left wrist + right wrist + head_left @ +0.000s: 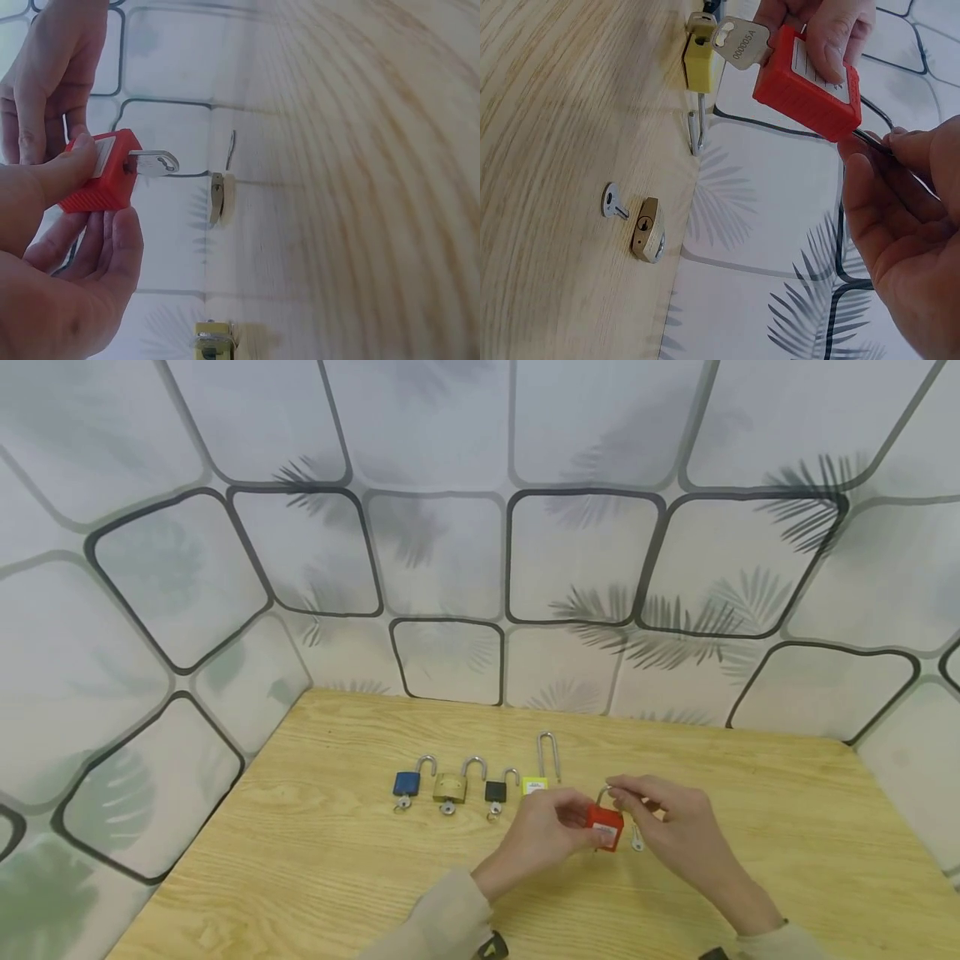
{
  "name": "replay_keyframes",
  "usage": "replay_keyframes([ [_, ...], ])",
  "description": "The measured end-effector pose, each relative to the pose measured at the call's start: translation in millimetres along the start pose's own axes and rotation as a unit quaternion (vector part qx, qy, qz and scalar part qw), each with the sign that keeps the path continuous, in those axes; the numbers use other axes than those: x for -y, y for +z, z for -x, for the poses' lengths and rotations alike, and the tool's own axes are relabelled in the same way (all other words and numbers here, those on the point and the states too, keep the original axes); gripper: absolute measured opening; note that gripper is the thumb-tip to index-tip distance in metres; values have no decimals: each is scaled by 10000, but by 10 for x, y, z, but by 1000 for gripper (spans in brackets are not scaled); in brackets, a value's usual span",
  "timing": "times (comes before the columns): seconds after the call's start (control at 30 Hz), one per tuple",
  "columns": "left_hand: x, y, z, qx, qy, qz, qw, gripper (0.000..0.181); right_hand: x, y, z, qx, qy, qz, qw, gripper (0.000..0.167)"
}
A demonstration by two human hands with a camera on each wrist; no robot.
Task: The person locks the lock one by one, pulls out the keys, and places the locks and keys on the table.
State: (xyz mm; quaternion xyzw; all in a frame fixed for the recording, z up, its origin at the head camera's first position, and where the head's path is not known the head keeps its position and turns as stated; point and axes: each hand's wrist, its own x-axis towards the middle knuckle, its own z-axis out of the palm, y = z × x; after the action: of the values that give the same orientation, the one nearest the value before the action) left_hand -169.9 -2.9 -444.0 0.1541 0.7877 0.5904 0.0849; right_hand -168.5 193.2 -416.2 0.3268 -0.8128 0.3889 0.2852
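My left hand grips the red padlock by its body, thumb on the white label. A key sticks out of the red padlock's bottom in the left wrist view. My right hand pinches the metal shackle between thumb and fingers. Whether the shackle's end is inside the body cannot be told. On the table under the hands lie a loose key and, in the right wrist view, a brass-coloured padlock with an empty keyhole.
To the left stand in a row a blue padlock, a brass padlock, a black padlock and a yellow padlock, all with raised shackles. A patterned cloth wall rises behind the wooden table.
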Motion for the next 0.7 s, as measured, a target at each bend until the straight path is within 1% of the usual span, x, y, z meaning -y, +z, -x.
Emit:
replay_keyframes([
  [0.1, 8, -17, 19, -31, -68, -19, 10000, 26, 10, 7, 13, 60, 66, 11, 10000, 35],
  [0.23, 31, -37, 33, -118, -73, -51, 9999, 28, 22, -6, 23, 112, 134, 63, 9998, 38],
  [0.3, 37, -47, 37, -148, -55, -74, 9998, 29, 25, -11, 21, 100, 65, 92, 9999, 39],
  [0.5, 43, -57, 43, -117, 65, -164, 9998, 30, 36, -12, 24, 322, -122, 172, 9993, 38],
  [0.57, 43, -55, 42, -126, 60, -183, 9997, 31, 42, -3, 30, 312, -147, 192, 9992, 39],
  [0.63, 37, -55, 38, -155, -11, -104, 9998, 31, 45, 8, 38, 240, -92, 228, 9994, 40],
  [0.7, 25, -63, 32, -220, -124, -17, 9997, 29, 48, 14, 54, 166, 156, 246, 9994, 40],
])
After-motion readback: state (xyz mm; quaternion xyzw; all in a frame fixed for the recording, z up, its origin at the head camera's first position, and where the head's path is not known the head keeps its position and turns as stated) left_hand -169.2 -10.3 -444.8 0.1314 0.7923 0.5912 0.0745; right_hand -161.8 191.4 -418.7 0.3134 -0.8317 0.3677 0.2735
